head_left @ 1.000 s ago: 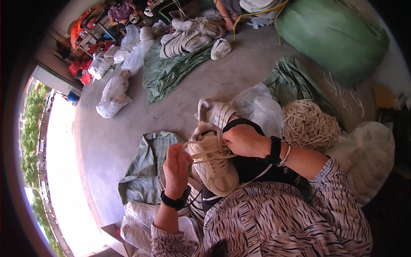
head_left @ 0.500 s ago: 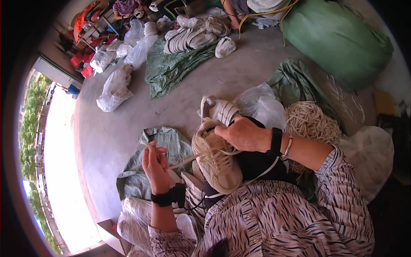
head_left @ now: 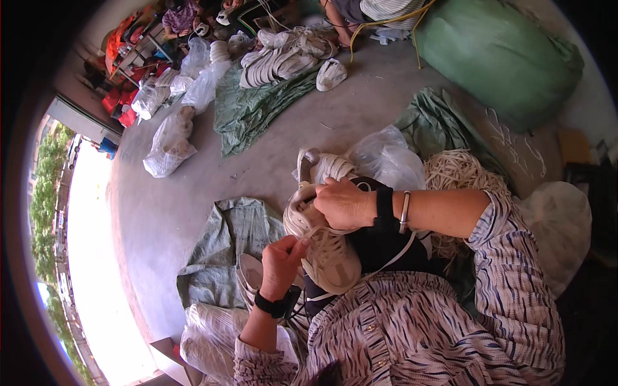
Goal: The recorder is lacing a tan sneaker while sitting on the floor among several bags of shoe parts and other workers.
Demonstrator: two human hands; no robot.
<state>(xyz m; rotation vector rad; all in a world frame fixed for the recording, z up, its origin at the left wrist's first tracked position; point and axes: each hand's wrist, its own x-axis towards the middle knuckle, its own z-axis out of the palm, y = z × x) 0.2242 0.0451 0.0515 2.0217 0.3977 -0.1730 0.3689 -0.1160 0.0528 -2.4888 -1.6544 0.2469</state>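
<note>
A beige sneaker (head_left: pixel 335 265) rests on my lap, its toe toward me and a lace crossed over its tongue. My left hand (head_left: pixel 280 262) is at the shoe's left side, thumb and forefinger pinched on the shoelace (head_left: pixel 314 233) beside the eyelets. Over the collar and upper eyelets, my right hand (head_left: pixel 344 203) is closed; its fingertips are partly hidden against the shoe, so what they grip is hard to make out. A loose lace end trails down across my dark trousers to the right. Another pale shoe (head_left: pixel 328 167) lies just beyond.
To my right sits a heap of cream laces (head_left: pixel 458 172), with a clear plastic bag (head_left: pixel 387 157) beside it. Green sacking (head_left: pixel 225 235) lies at left. Farther off are piled shoes (head_left: pixel 283 58), a large green sack (head_left: pixel 496 61) and other people.
My left hand has come in from the left, where it held the lace stretched out, to the shoe's side. My right hand has shifted slightly left over the collar.
</note>
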